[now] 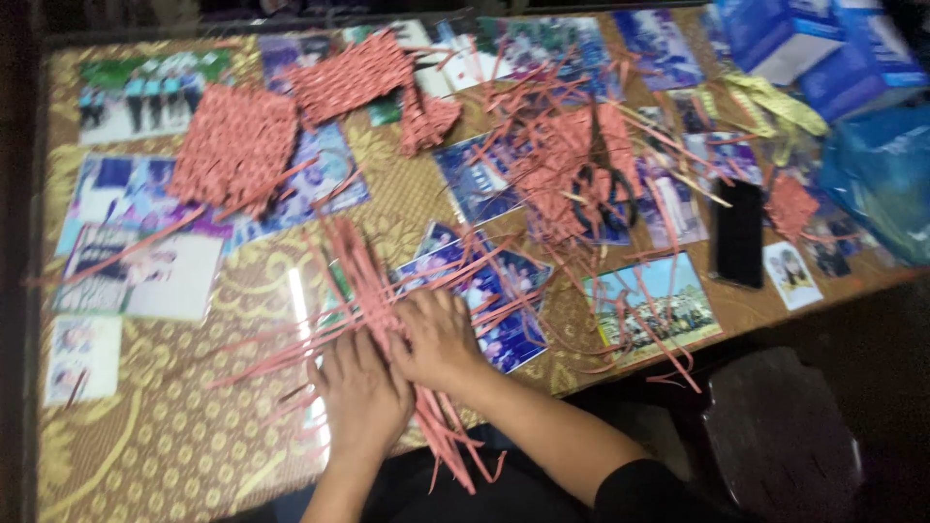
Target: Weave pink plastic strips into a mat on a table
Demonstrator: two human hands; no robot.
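Your 2 hands, left hand (361, 392) and right hand (438, 337), press flat, side by side, on the red paper strips (373, 291) at the worktop's (155, 436) near edge.

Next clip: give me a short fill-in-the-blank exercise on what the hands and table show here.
1. Both hands, the left hand and the right hand, press flat on a bundle of ____ paper strips.
2. The scissors have ____ handles.
3. The dark phone lies to the ____ of the scissors in the picture.
4. Under the table's glass top lie many printed ____.

Missing words: pink; black; right; photographs
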